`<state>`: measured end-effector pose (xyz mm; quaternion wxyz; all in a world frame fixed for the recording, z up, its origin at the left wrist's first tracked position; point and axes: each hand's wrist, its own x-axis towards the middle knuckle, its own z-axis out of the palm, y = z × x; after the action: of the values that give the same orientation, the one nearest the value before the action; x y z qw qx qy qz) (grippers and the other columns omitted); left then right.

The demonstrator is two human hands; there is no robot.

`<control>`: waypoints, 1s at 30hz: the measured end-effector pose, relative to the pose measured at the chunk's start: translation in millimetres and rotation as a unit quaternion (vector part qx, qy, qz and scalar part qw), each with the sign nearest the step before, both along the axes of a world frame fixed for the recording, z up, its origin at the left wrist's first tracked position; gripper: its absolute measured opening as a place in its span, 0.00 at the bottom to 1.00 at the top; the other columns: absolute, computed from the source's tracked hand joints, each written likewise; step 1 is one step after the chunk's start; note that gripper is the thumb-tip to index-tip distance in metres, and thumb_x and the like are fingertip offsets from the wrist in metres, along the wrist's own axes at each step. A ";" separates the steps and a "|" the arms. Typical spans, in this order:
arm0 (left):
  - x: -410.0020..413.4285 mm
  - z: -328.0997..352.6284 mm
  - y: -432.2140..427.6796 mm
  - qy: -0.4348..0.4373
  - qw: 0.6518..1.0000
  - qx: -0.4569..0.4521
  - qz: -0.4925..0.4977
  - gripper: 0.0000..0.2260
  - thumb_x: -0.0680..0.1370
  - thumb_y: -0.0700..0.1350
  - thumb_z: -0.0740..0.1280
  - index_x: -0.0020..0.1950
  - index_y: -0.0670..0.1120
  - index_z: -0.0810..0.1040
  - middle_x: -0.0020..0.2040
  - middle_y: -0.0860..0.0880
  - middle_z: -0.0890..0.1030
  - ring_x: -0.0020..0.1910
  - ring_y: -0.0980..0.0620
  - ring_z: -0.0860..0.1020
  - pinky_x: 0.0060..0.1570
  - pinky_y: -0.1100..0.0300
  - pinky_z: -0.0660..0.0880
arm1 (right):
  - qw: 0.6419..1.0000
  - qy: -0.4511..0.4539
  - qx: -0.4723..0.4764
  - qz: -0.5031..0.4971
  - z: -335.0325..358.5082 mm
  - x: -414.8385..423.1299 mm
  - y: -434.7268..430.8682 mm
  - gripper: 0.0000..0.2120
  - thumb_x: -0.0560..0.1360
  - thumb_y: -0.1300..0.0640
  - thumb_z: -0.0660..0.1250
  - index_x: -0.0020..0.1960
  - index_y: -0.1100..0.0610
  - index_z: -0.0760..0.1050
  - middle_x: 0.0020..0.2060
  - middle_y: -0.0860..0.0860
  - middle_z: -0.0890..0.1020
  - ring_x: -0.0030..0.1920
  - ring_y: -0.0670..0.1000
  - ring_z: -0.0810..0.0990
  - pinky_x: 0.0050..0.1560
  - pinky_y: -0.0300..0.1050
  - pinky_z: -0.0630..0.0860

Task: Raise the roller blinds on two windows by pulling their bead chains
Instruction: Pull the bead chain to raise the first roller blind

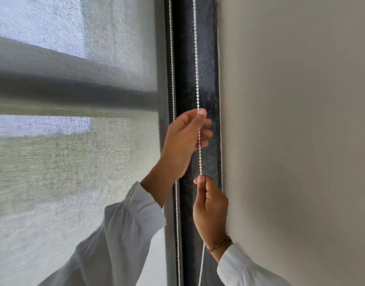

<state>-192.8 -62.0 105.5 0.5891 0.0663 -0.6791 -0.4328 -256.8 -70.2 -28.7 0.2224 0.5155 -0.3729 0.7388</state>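
The blind (74, 100) fills the left of the view: a grey, see-through woven mesh with a fine, even grain, hanging flat over the glass. Pale and dark bands of the outdoors show blurred through it. Its right edge runs straight down beside a dark frame (206, 79), a smooth upright strip with a dusty, speckled sheen.

Two runs of a white bead chain (196, 58) hang in front of that frame, each a string of small round beads, plastic by the look of it. The left run lies close to the blind's edge and drops behind the left hand; the right run hangs over the middle of the frame.

The left hand (183, 141) is raised, its thumb and forefinger pinched on the right run at the top of the fist, the other fingers loosely curled behind the chain. Its loose white sleeve (123, 228), soft and gathered at the cuff, comes up from the bottom.

The right hand (210, 207) is below it, closed in a fist with thumb and forefinger nipping the same run. The chain stands straight between the two hands. A thin beaded bracelet (219, 245), brownish, circles the right wrist above a white cuff.

To the right is a plain, matt, off-white wall (301, 120). No writing or label shows anywhere.
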 end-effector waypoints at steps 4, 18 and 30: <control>-1.2 5.9 36.2 0.063 0.997 0.032 0.044 0.16 0.80 0.49 0.58 0.33 0.47 0.74 0.22 0.55 0.66 0.21 0.58 0.61 0.19 0.66 0.58 | 0.999 0.037 -0.003 -0.018 -5.4 9.2 29.6 0.09 0.77 0.55 0.57 0.45 0.57 0.74 0.31 0.54 0.82 0.33 0.48 0.78 0.33 0.37 0.76; 41.3 -153.3 134.0 0.020 0.956 -0.108 0.272 0.18 0.76 0.51 0.56 0.27 0.47 0.66 0.22 0.55 0.67 0.21 0.57 0.65 0.22 0.72 0.58 | 0.923 -0.161 0.234 0.261 -88.0 20.4 143.0 0.13 0.77 0.45 0.55 0.39 0.45 0.75 0.30 0.45 0.75 0.33 0.44 0.74 0.42 0.41 0.72; 92.1 -177.1 206.4 -0.073 0.926 -0.144 0.342 0.22 0.79 0.58 0.52 0.30 0.47 0.59 0.23 0.54 0.57 0.23 0.57 0.58 0.24 0.66 0.55 | 0.842 -0.145 0.215 0.474 119.7 85.9 228.1 0.16 0.79 0.49 0.55 0.49 0.60 0.75 0.35 0.53 0.79 0.32 0.49 0.79 0.36 0.46 0.78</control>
<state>-100.6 144.4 -71.6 0.6531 0.2402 -0.7117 -0.0965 -171.0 158.0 91.0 -0.3275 0.5515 -0.2610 0.7214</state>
